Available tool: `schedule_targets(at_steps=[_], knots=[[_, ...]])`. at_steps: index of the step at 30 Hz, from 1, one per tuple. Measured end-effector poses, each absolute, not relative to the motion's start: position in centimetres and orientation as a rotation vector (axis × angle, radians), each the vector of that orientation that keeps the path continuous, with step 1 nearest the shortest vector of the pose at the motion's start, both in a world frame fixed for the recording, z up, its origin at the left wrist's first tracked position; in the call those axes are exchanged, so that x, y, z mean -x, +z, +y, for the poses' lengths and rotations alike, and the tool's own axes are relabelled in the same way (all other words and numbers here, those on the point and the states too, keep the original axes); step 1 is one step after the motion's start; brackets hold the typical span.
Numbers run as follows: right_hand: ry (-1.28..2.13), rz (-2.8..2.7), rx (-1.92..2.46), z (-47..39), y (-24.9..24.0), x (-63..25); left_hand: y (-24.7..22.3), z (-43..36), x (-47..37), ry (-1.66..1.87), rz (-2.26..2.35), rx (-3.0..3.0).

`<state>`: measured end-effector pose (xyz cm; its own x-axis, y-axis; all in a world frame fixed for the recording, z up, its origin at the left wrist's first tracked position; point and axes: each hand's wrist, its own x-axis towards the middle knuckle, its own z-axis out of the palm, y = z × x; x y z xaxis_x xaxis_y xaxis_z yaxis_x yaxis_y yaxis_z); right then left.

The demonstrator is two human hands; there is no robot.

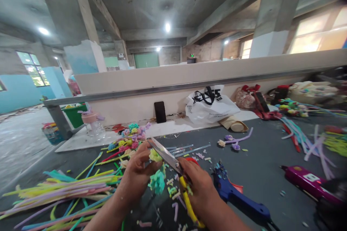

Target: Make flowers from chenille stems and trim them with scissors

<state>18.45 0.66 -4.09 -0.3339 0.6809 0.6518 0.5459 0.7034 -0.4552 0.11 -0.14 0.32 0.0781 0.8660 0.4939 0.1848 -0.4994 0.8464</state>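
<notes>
My left hand [138, 169] is closed on a small pipe-cleaner flower cluster, with a yellow bloom [155, 155] at the fingertips and a teal bloom [157, 182] hanging below. My right hand [197, 184] grips scissors [169, 158] by their yellow-and-red handles. The blades point up and left, passing just above the yellow bloom; whether they touch it I cannot tell. Beneath both hands lie scattered short pipe-cleaner offcuts [175, 209]. Finished-looking fuzzy flowers [131, 139] are heaped beyond my left hand.
Long pipe-cleaner stems [67, 195] spread across the left. A blue glue gun [238, 198] lies right of my right hand, with a purple tool [306, 180] farther right. Along the back stand a phone [159, 112], a white bag [208, 106] and a clear cup [93, 130].
</notes>
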Motion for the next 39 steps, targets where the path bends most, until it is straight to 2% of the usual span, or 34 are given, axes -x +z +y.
schedule_targets(at_steps=[7, 15, 28, 39], knots=[[0.428, -1.911, 0.885, 0.7, -3.6, -18.3, 1.2, -0.3, 0.4, 1.404, 0.966, -1.578], [0.348, -2.007, 0.935, 1.0, -3.8, -18.6, 1.6, -0.4, 0.6, 1.27, 0.888, -1.398], [0.179, -2.146, 1.065, 0.5, -3.3, -18.8, 0.4, 0.1, 1.4, 1.171, 0.821, -1.438], [0.181, -2.129, 1.093, 0.6, -3.2, -18.6, 0.8, 0.6, 2.1, 1.123, 0.86, -1.628]])
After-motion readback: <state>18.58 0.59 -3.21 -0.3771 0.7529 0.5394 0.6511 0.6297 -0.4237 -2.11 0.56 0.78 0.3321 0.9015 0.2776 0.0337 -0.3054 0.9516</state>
